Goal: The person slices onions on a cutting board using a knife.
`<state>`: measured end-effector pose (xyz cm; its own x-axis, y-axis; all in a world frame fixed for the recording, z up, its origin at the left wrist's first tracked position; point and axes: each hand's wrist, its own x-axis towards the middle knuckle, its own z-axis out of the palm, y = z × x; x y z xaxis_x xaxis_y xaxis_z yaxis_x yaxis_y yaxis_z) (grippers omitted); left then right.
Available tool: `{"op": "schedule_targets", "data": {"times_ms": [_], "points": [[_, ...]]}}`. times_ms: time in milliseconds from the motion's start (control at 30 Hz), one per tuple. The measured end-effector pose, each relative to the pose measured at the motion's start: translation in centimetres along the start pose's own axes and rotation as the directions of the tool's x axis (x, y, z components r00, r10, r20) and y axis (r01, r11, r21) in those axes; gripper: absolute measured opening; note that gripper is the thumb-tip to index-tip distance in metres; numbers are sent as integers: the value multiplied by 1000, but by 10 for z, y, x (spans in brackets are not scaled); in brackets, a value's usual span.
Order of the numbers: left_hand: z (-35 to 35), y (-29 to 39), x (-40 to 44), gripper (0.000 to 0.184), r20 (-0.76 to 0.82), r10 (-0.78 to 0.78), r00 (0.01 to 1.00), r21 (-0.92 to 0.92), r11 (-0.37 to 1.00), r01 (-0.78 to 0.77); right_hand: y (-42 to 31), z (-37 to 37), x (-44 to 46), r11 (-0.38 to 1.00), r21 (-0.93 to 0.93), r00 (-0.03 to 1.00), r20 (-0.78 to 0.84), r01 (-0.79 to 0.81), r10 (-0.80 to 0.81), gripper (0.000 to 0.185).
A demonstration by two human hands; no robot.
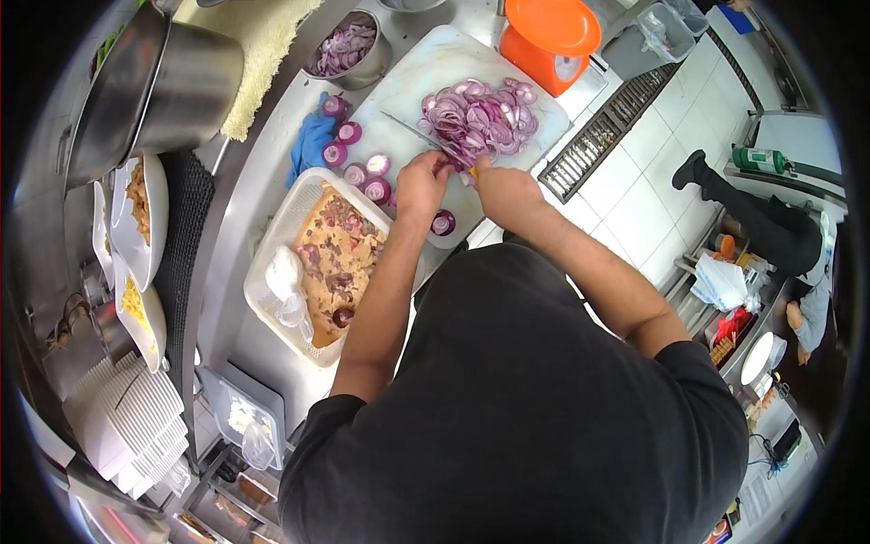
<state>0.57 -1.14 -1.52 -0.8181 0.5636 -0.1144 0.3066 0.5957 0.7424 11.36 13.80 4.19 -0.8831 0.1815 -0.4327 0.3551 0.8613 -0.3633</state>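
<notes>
Sliced red onion (480,118), thin glossy purple-and-white rings in one loose heap, lies on one white, smooth, rectangular cutting board (412,68) upon the grey metal desk (227,304).

Left to right: one off-white plastic basket (256,249), perforated walls, tan layer inside strewn with purplish scraps; one knotted white bag (285,270) and one dark round onion (342,317) within. One crumpled blue cloth-like item (312,138), above the basket. One round, shiny steel pot (380,59) of more purple slices. Peeled purple onions (348,132), rounded, pale cut faces on some: six clearly visible in a cluster beside the board.

Left hand (421,188): grip narrow, fingertips closed about a purple onion piece, mostly hidden. One knife (408,127), thin metal blade, yellow handle. Another purple onion (442,223) below the hands. Right hand (507,192): grip wrapped round the knife handle. One orange plastic scale (548,32), round dish, at the board's far right corner.
</notes>
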Motion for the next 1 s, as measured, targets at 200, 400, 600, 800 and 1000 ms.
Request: {"op": "schedule_targets", "data": {"times_ms": [200,400,600,800,1000], "points": [[-1,-1,-2,18,17,-2,1000,10,1000,2,3,15,7,999,39,1000,-3,18,-17,23],[1,-2,1,16,0,2,1000,-18,1000,-2,1,6,0,999,37,1000,-17,3,-2,24],[0,-5,-1,18,25,15,1000,11,1000,-15,9,13,8,997,61,998,-22,55,-54,24],[0,-2,1,17,13,-7,1000,6,1000,7,4,5,-1,996,88,999,44,-12,8,30],[2,-6,-1,16,38,8,999,5,1000,-8,7,31,15,990,136,1000,2,-18,18,32]]}}
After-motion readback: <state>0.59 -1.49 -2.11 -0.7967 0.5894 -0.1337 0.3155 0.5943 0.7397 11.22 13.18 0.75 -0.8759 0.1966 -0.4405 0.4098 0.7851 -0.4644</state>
